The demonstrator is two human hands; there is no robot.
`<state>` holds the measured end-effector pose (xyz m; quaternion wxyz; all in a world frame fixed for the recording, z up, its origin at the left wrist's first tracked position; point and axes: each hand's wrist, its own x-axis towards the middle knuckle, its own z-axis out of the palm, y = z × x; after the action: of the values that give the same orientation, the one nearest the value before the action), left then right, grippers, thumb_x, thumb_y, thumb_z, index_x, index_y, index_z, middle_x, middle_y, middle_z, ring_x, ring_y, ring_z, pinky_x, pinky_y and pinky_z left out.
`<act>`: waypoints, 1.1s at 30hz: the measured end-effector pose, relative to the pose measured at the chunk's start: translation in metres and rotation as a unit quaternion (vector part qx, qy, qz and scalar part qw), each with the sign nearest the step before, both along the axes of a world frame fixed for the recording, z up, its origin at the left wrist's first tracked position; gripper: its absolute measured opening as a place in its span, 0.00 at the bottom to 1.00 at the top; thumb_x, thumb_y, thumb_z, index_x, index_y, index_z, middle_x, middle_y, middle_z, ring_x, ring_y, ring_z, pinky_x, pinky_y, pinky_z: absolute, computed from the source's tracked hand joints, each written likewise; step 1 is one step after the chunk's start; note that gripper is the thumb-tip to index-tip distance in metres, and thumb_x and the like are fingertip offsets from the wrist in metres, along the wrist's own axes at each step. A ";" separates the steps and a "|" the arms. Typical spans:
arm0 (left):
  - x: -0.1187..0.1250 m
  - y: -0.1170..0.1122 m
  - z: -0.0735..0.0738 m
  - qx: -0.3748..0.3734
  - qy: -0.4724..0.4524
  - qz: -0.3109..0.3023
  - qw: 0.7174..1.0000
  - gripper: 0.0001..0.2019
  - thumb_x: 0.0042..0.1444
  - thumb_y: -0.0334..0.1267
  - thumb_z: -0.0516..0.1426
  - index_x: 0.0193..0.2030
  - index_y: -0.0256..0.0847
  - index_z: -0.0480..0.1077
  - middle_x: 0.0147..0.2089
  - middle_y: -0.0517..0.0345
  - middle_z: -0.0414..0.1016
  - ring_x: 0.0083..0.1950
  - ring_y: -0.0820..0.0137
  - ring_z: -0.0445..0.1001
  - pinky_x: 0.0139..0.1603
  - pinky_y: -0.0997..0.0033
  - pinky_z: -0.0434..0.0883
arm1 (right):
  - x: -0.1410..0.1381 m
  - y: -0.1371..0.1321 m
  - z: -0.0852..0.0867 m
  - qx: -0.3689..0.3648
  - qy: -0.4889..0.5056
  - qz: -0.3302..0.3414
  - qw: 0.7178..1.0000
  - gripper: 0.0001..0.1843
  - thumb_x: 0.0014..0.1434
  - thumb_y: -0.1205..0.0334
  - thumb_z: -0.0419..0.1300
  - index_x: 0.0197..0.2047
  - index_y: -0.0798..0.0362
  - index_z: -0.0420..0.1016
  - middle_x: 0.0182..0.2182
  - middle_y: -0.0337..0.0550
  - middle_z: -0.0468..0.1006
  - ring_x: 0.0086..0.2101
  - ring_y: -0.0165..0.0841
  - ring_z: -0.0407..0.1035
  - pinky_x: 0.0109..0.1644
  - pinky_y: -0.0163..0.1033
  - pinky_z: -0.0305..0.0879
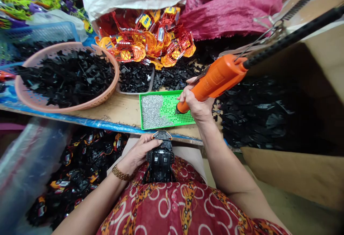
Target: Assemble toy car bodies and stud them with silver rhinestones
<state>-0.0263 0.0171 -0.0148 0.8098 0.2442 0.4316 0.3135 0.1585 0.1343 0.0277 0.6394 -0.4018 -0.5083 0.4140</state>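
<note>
My right hand [195, 102] is closed around an orange electric screwdriver [215, 79] that hangs from a black cable at the upper right. Its tip touches the green screw tray [182, 118], whose left half is covered with small silver screws [152, 111]. My left hand [139, 152] grips a black toy car chassis [160, 156] with an orange front end, held against my lap just below the table edge. A gold bracelet is on my left wrist.
A pink basket [107, 95] of black plastic parts stands at the left. Orange and yellow toy car bodies [146, 36] spill from a white bag at the back. Black parts [258, 113] are heaped at the right. Assembled cars [80, 170] fill a bag below left.
</note>
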 end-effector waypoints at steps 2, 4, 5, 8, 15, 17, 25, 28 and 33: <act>0.000 -0.001 0.000 -0.003 -0.005 0.001 1.000 0.18 0.42 0.49 0.73 0.27 0.35 0.78 0.23 0.61 0.73 0.22 0.76 0.66 0.24 0.77 0.64 | 0.000 0.000 0.000 0.006 0.004 0.003 1.000 0.22 0.50 0.50 0.72 0.43 0.46 0.67 0.22 0.26 0.70 0.21 0.26 0.67 0.31 0.38 0.73; 0.000 -0.001 -0.001 -0.006 -0.008 0.001 1.000 0.18 0.42 0.49 0.73 0.27 0.35 0.77 0.23 0.61 0.73 0.22 0.76 0.66 0.24 0.77 0.64 | 0.000 -0.001 -0.001 0.013 0.009 0.005 1.000 0.23 0.50 0.49 0.72 0.43 0.46 0.68 0.22 0.26 0.70 0.21 0.26 0.68 0.31 0.38 0.74; 0.000 -0.002 -0.002 -0.007 -0.007 0.003 1.000 0.18 0.42 0.49 0.73 0.26 0.35 0.77 0.23 0.61 0.73 0.22 0.76 0.66 0.24 0.77 0.64 | 0.000 -0.002 -0.001 0.016 0.013 0.005 1.000 0.23 0.50 0.48 0.72 0.43 0.46 0.68 0.22 0.26 0.70 0.21 0.26 0.68 0.31 0.38 0.74; 0.000 -0.003 -0.003 -0.008 -0.004 0.014 1.000 0.17 0.43 0.47 0.73 0.25 0.36 0.76 0.22 0.62 0.73 0.21 0.77 0.65 0.23 0.77 0.63 | -0.001 -0.003 0.000 0.021 0.022 0.002 1.000 0.23 0.50 0.47 0.73 0.42 0.46 0.69 0.22 0.27 0.71 0.21 0.25 0.68 0.30 0.37 0.74; 0.001 -0.003 -0.006 -0.010 -0.012 0.010 1.000 0.17 0.43 0.47 0.73 0.24 0.36 0.75 0.22 0.62 0.72 0.21 0.77 0.64 0.22 0.77 0.62 | 0.000 0.000 -0.004 0.036 -0.001 -0.002 0.999 0.23 0.52 0.46 0.71 0.43 0.46 0.67 0.22 0.26 0.69 0.20 0.26 0.67 0.29 0.37 0.73; 0.001 -0.003 -0.005 -0.018 -0.008 0.010 1.000 0.18 0.41 0.47 0.74 0.25 0.35 0.76 0.22 0.62 0.73 0.21 0.77 0.65 0.23 0.77 0.63 | 0.001 0.001 -0.006 0.051 -0.013 -0.005 0.999 0.23 0.53 0.46 0.70 0.44 0.46 0.66 0.22 0.26 0.69 0.21 0.26 0.66 0.29 0.37 0.73; 0.003 -0.003 -0.002 -0.023 -0.008 0.036 0.999 0.18 0.39 0.47 0.75 0.24 0.35 0.77 0.22 0.62 0.74 0.21 0.78 0.66 0.22 0.79 0.63 | 0.005 0.001 -0.016 0.030 -0.039 -0.025 0.998 0.16 0.55 0.59 0.67 0.45 0.44 0.67 0.23 0.27 0.68 0.22 0.28 0.69 0.33 0.41 0.76; 0.004 -0.004 -0.001 -0.017 -0.011 0.038 0.999 0.18 0.39 0.47 0.75 0.24 0.36 0.78 0.22 0.62 0.74 0.21 0.78 0.66 0.23 0.79 0.64 | 0.006 0.001 -0.017 0.029 -0.038 -0.008 0.999 0.18 0.55 0.58 0.68 0.45 0.43 0.65 0.22 0.26 0.68 0.22 0.28 0.68 0.33 0.40 0.76; 0.002 -0.003 0.001 -0.023 0.004 0.014 1.000 0.19 0.38 0.48 0.75 0.25 0.35 0.77 0.23 0.61 0.74 0.21 0.77 0.67 0.23 0.77 0.65 | 0.006 0.000 -0.016 0.036 -0.036 0.013 0.999 0.21 0.54 0.55 0.70 0.44 0.43 0.64 0.23 0.25 0.68 0.21 0.27 0.67 0.31 0.38 0.75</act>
<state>-0.0239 0.0137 -0.0142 0.8093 0.2205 0.4450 0.3136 0.1648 0.1343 0.0113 0.6296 -0.3865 -0.5508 0.3884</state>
